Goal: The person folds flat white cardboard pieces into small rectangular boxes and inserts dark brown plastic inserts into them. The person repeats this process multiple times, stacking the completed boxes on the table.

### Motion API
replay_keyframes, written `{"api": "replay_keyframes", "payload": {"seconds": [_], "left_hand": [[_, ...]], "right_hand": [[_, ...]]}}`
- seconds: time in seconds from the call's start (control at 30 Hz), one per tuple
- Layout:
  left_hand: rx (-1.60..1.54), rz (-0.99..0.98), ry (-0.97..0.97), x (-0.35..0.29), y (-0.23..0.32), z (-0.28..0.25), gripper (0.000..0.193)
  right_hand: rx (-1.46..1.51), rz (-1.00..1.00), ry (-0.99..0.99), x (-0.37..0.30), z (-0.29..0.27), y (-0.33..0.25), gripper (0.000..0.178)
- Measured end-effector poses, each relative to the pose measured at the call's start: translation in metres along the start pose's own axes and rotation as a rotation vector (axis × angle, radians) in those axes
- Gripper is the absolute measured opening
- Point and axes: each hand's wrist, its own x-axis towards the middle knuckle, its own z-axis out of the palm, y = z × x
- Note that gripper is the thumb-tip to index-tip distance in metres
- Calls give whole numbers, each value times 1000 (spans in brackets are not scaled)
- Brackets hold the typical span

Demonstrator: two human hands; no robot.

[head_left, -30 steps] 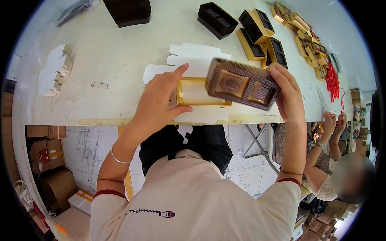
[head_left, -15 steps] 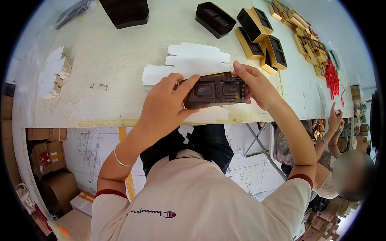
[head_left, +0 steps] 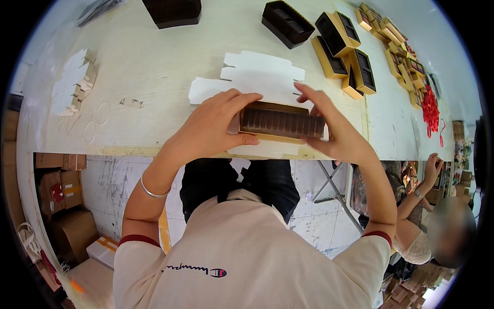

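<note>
A narrow gold-edged box (head_left: 280,138) lies at the table's near edge, its long opening upward. Inside it sits a dark brown ribbed plastic tray (head_left: 280,122), turned on its side so the ribs show. My left hand (head_left: 213,121) grips the box's left end, thumb along the near side and fingers over the far side. Around the tray's right end curls my right hand (head_left: 339,129), with the thumb low against it and one finger raised over the far side. Just beyond lies a flat white cardboard blank (head_left: 262,72), partly under the box.
Stacked dark trays (head_left: 288,24) stand at the back, beside another dark stack (head_left: 172,11). Gold boxes with dark trays (head_left: 329,56) sit to the right, more gold boxes (head_left: 404,67) and red ribbons (head_left: 430,110) farther off. White folded cartons (head_left: 74,85) lie left. A co-worker's hand (head_left: 433,169) is at right.
The tray has rolled from compartments facing up to its ribbed side, now within the box. My right hand has shifted down along the tray's right end.
</note>
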Motion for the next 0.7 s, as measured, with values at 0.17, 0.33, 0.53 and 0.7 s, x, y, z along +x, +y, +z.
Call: {"api": "replay_keyframes", "payload": {"seconds": [0.17,0.33,0.53,0.7], "left_hand": [[29,1,-20,1,1,-1,74],[112,7,-38,1,-1,-2,79],[-24,-77,-52,2,3,-7,84],[-102,-102,-109,5,7,-10,81]], "right_hand": [[147,116,-112,-12,-8,-4,55],[-1,163,-6,-16,-1,-19,41],[-447,-152,46,-20,-5,-21,44],[-619,-202,-22,-12,-3,-10,44]]}}
